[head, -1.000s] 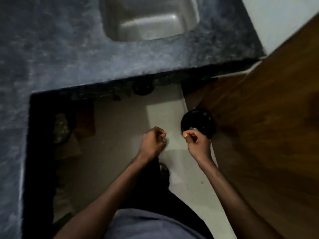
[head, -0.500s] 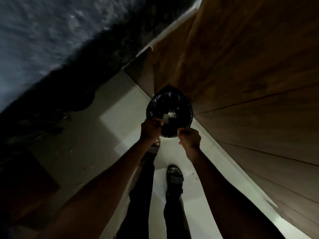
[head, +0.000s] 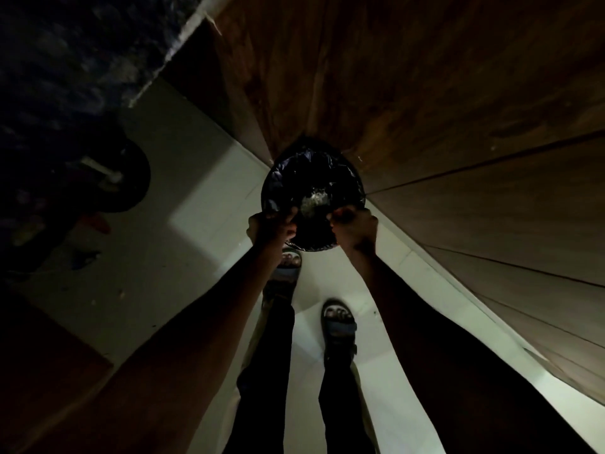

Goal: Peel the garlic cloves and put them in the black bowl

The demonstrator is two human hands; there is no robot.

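Here, I see the fingers [head: 291,215] of my left hand [head: 273,229] curled in a loose fist above the near left rim of a bin [head: 312,201] lined with a black bag; whether they pinch anything I cannot tell, the light is too dim. My right hand [head: 355,229] is likewise curled at the near right rim, its fingertips bunched together, and I cannot tell if something is held between them. The two hands are apart, with the bin's mouth between them. Inside the bin lies one pale patch of scraps [head: 314,199]. No garlic clove or black bowl can be made out. The bin stands on the pale floor [head: 203,198], against a brown wooden cabinet [head: 425,93]. Below the hands are two feet in sandals, one [head: 287,267] under the left wrist, one [head: 339,324] nearer me. At far left the dark stone worktop [head: 65,54] overhangs one round dark object [head: 131,178].
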